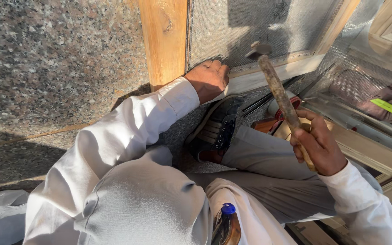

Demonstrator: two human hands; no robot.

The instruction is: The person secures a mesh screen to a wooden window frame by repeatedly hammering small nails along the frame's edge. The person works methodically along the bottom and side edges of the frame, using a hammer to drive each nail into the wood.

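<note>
Fingers of the right hand (319,144) wrap tight around the wooden handle of a hammer (277,90), its head raised just above the lower frame rail (268,72). The left hand (208,79) lies flat, its grip open and holding nothing, pressing the grey mesh screen (232,31) against this rail. A shoe (216,129) rests on the speckled stone floor (46,68) below, and a blue-capped bottle (225,224) stands near the chest.

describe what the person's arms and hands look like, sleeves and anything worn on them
Both arms are covered by long, loose, off-white cloth sleeves that reach the wrists, creased and a little dusty. The left hand and the right hand are bare: no gloves, and no ring, watch or band shows. The cuffs are plain, without visible buttons or markings.
</note>
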